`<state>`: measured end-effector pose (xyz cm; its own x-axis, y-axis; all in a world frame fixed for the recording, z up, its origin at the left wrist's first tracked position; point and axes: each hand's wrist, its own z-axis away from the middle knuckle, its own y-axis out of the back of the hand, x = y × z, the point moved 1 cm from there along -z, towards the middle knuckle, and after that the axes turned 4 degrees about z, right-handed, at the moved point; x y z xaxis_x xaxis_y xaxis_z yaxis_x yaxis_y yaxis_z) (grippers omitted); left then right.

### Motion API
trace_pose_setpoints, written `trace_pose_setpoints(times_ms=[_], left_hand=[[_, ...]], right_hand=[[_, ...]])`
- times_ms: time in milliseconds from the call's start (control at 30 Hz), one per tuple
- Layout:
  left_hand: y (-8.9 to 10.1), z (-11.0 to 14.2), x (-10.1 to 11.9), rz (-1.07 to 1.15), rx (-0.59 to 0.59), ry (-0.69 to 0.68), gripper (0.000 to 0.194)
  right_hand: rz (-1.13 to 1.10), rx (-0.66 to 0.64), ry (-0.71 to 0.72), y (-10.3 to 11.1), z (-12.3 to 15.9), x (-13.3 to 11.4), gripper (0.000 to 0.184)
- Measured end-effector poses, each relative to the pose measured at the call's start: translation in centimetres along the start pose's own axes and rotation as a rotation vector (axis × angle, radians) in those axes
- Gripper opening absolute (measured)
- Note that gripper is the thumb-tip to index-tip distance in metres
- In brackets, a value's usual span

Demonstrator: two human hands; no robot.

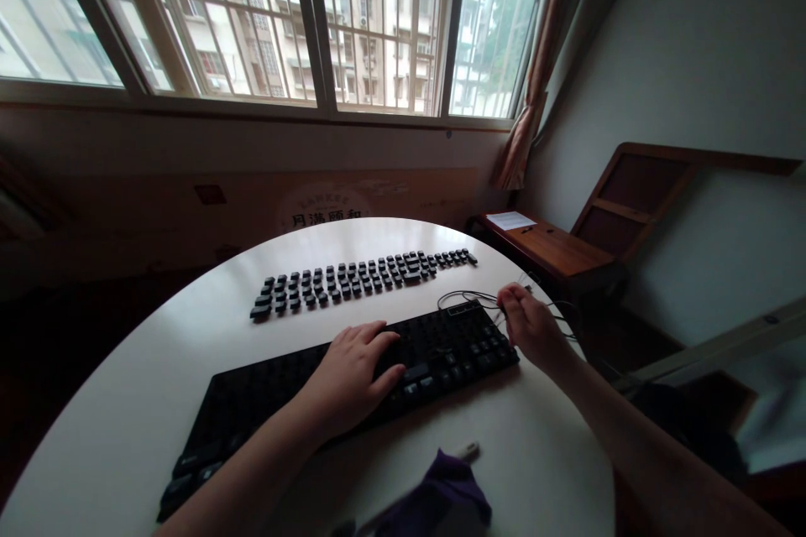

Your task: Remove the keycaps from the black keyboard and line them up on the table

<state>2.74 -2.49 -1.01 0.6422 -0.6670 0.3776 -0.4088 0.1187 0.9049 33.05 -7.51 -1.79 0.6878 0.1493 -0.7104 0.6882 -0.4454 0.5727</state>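
Toward the left of the round white table [113,419] lies the near end of the black keyboard [434,348], which stretches slantwise across the middle to the right; a harder press on it could make the whole board skid on the smooth top. Just beyond it, the loose keys [356,289] stand in ordered rows with nothing around them to hold them, so a nudge from the keyboard's far edge or a passing wrist would probably muddle the order. The left hand [356,373] rests on the keyboard, fingers loosely spread and thumb apart, clamped on nothing; if its weight came off while the other end was pulled, the board might swing. On the near side, the purple cloth [444,491] lies against a thin stick [470,451], which could roll if the cloth were tugged. Further right, the thin cable [469,293] loops behind the keyboard and runs toward the table's edge; a snag there could drag the board or sweep off the nearest keys. The right hand [532,323], well apart from the left, has its fingers curled in beside the keyboard's right end; whether they pinch something small, I cannot tell, and anything that small could easily slip.
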Motion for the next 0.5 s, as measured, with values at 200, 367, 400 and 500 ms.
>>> trace_pose_setpoints(times_ms=[200,367,400,500], left_hand=[[0.0,0.0,0.1,-0.001,-0.009,0.008,0.043],[0.1,0.0,0.2,-0.029,-0.028,0.003,0.045],[0.1,0.0,0.2,-0.028,-0.022,0.0,0.044],[0.1,0.0,0.1,-0.026,-0.015,0.003,0.043]], right_hand=[[0.093,-0.074,-0.038,-0.5,-1.4,-0.1,0.031],[0.094,-0.073,-0.041,-0.9,-1.4,0.3,0.032],[0.111,-0.07,-0.027,-1.0,-1.3,0.2,0.032],[0.192,-0.041,0.058,-1.0,-0.7,0.0,0.031]])
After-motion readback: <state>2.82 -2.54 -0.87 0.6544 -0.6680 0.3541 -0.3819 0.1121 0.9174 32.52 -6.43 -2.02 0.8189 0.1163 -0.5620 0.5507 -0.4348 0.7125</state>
